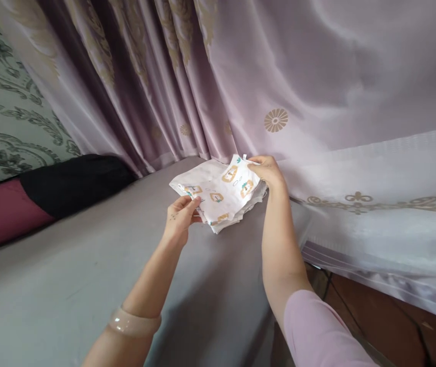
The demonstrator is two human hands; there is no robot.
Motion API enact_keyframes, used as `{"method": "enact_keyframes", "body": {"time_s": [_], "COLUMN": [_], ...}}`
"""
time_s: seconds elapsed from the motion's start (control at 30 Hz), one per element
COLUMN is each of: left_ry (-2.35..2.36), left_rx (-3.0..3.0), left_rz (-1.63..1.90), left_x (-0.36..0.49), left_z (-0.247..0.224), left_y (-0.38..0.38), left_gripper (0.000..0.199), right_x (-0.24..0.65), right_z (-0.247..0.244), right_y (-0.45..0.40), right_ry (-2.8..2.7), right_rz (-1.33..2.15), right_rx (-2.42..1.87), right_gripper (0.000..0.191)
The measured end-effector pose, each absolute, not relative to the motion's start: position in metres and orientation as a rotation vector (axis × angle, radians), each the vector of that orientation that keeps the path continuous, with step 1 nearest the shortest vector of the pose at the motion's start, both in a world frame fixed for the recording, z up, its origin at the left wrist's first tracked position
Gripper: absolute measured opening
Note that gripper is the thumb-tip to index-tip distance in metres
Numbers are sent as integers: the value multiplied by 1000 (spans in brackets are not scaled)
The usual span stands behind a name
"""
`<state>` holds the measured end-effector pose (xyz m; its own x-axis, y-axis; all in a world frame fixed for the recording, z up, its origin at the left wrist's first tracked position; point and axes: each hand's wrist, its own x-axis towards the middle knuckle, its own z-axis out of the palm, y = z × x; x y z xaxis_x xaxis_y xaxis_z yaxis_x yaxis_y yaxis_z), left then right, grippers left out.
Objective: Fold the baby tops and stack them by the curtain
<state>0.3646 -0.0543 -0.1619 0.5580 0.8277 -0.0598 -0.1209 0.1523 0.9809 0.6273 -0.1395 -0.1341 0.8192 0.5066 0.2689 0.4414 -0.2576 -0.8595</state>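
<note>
A white cloth (225, 191) printed with orange animal faces and small green marks lies over a small pile of pale folded cloth (195, 175) on the grey padded surface. My left hand (181, 216) pinches its lower left edge between thumb and fingers. At its upper right corner, beside a small white tag, my right hand (266, 171) grips the edge. The fingertips beneath the cloth are partly hidden. A pale bangle (135, 323) is round my left wrist.
Mauve curtains (218, 92) with gold patterns hang just behind the pile. A black and dark red cushioned edge (68, 178) runs along the left, below green patterned wallpaper (7, 112). Reddish-brown floor tiles (370, 311) show at the lower right.
</note>
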Motion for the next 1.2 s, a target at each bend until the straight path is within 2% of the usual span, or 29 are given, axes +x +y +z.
{"method": "enact_keyframes", "body": {"time_s": [0.23, 0.53, 0.6, 0.73, 0.8, 0.87, 1.03, 1.2], "left_ry": [737, 816, 834, 794, 732, 691, 701, 746], "left_rx": [1107, 1059, 1094, 1198, 1254, 1303, 1552, 1797], "left_rz": [752, 723, 750, 853, 876, 878, 863, 895], "left_x": [389, 394, 393, 389, 386, 383, 380, 378], "left_z": [-188, -221, -225, -231, -233, -237, -243, -245], "left_y": [-54, -57, -58, -61, -62, -61, -58, -58], "left_gripper": [46, 49, 54, 85, 94, 89, 51, 45], "right_x": [660, 670, 666, 658, 655, 650, 628, 611], "right_z": [-149, -170, -174, -181, -182, -179, -167, -182], "right_y": [-145, -139, -140, -139, -136, -133, -115, -97], "right_ry": [-678, -626, -591, -463, -451, -453, -606, -889], "right_rz": [-92, -71, -72, -29, 2, -36, -167, -37], "right_rx": [-1980, -2126, -2193, -2388, -2463, -2513, -2579, -2555], "right_gripper": [32, 30, 29, 27, 28, 31, 36, 41]}}
